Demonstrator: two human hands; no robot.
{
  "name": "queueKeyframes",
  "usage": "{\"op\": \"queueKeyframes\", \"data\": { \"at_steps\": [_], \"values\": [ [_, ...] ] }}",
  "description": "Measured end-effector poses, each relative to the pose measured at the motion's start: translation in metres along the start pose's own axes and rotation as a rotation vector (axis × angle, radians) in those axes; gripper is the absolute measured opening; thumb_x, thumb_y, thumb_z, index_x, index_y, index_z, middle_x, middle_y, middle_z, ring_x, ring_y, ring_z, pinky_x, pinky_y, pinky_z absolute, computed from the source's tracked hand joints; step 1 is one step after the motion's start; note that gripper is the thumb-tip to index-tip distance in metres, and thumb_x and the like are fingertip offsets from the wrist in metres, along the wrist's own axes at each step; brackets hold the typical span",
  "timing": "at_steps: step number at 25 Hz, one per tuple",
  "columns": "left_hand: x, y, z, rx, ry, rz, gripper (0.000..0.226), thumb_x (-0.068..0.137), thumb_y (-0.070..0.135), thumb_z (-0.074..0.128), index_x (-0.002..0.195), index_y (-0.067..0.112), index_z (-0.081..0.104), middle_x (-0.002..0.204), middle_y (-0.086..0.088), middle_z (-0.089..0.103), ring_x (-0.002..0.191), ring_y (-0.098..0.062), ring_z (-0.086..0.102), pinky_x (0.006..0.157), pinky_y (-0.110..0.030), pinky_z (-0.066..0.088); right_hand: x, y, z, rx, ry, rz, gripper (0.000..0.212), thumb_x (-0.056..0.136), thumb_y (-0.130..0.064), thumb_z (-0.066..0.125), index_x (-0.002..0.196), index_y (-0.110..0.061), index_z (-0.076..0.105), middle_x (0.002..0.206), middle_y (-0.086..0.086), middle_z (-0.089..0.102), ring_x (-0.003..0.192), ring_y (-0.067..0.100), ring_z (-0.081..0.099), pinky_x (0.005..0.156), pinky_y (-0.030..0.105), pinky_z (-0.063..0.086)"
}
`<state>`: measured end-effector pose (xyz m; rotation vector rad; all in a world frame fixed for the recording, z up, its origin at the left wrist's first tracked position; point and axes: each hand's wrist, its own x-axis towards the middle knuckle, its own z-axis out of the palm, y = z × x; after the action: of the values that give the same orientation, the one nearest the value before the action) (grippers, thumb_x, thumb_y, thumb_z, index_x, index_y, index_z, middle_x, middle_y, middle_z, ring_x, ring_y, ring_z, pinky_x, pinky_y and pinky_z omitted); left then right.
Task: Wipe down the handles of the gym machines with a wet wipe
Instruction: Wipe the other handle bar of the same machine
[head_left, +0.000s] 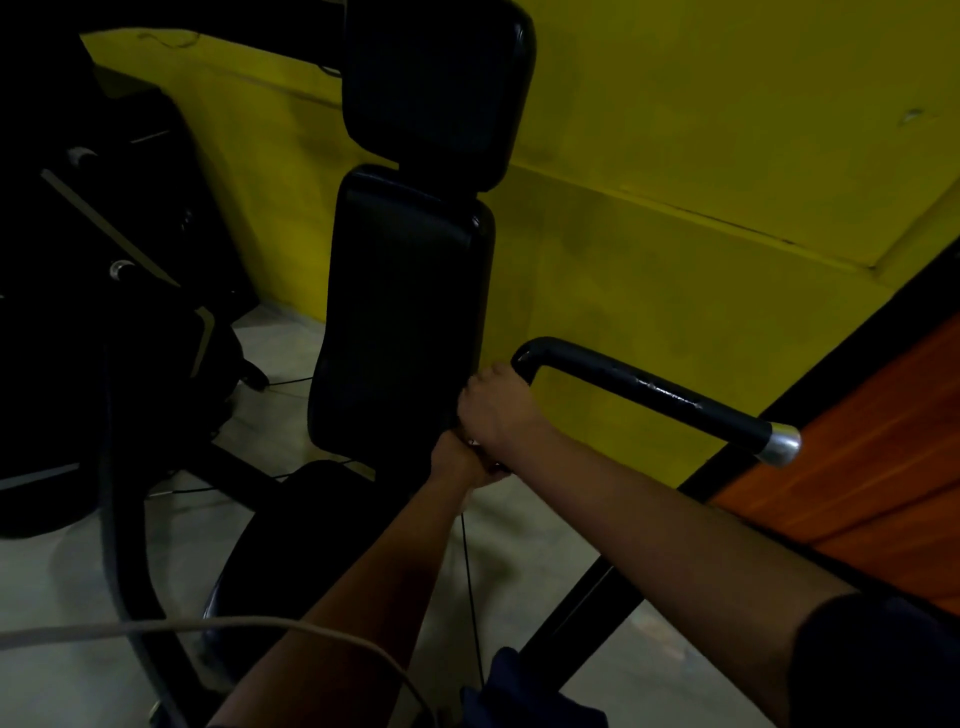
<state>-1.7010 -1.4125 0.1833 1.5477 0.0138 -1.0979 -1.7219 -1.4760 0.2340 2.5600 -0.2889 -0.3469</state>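
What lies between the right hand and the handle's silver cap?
Only the handle's bare black bar, from the right hand to the silver cap; head view.

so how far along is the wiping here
Nothing shows as finished; it is too dark to tell. In hand: the right hand and left hand grip the black handle bar below its bend, a white scrap, perhaps the wipe, between them. Remaining: the long stretch out to the silver end cap, and the silver-tipped grips at left.

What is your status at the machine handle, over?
Right hand grips handle below the bend. Left hand tucked under it, grip unclear. Wipe not clearly seen. Back pad close alongside.
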Motion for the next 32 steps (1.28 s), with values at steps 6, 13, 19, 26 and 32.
{"op": "queueKeyframes", "data": {
  "at_steps": [6, 13, 19, 26, 32],
  "values": [
    [-0.004, -0.019, -0.009, -0.114, -0.006, -0.059, 0.035, 0.093, -0.015, 0.042, 0.127, -0.010, 0.050, 0.125, -0.029, 0.057, 0.107, -0.039, 0.061, 0.080, -0.038, 0.053, -0.002, 0.001, 0.011, -0.059, -0.043, -0.369, 0.024, 0.094, -0.020, 0.047, 0.106, -0.018, 0.068, 0.109, 0.001, 0.068, 0.106, 0.020, 0.061, 0.101, 0.033, 0.034],
    [-0.004, -0.001, -0.012, -0.081, -0.171, -0.005, 0.033, 0.101, 0.011, 0.045, 0.132, 0.011, 0.054, 0.112, -0.014, 0.065, 0.091, -0.025, 0.064, 0.084, -0.040, 0.052, -0.044, 0.012, 0.075, -0.071, 0.769, -0.201, 0.035, 0.094, -0.002, 0.038, 0.097, 0.004, 0.073, 0.097, 0.020, 0.070, 0.100, 0.036, 0.065, 0.116, 0.046, 0.019],
    [-0.001, -0.001, -0.009, -0.056, -0.149, 0.007, 0.032, 0.097, 0.007, 0.047, 0.126, 0.017, 0.058, 0.115, -0.007, 0.065, 0.097, -0.022, 0.061, 0.091, -0.044, 0.049, -0.045, 0.022, 0.099, 0.187, 0.922, -0.081, 0.033, 0.091, -0.009, 0.059, 0.118, 0.008, 0.063, 0.119, 0.022, 0.064, 0.109, 0.037, 0.060, 0.102, 0.046, 0.038],
    [0.005, 0.005, -0.010, -0.037, -0.099, 0.018, 0.036, 0.091, 0.002, 0.051, 0.122, 0.016, 0.061, 0.122, -0.008, 0.064, 0.098, -0.023, 0.061, 0.085, -0.037, 0.048, -0.052, -0.035, 0.094, 1.291, 0.701, 0.550, 0.010, 0.085, 0.003, 0.058, 0.088, -0.007, 0.058, 0.087, 0.008, 0.064, 0.081, 0.023, 0.058, 0.069, 0.028, 0.041],
    [0.005, 0.015, -0.008, -0.055, -0.090, -0.049, 0.040, 0.098, 0.029, 0.050, 0.136, 0.018, 0.051, 0.136, -0.008, 0.052, 0.112, -0.030, 0.056, 0.094, -0.042, 0.045, -0.014, 0.013, 0.081, 1.666, -0.181, 0.731, 0.017, 0.090, 0.001, 0.053, 0.093, -0.012, 0.063, 0.100, 0.010, 0.065, 0.089, 0.024, 0.061, 0.073, 0.035, 0.048]
  ]
}}
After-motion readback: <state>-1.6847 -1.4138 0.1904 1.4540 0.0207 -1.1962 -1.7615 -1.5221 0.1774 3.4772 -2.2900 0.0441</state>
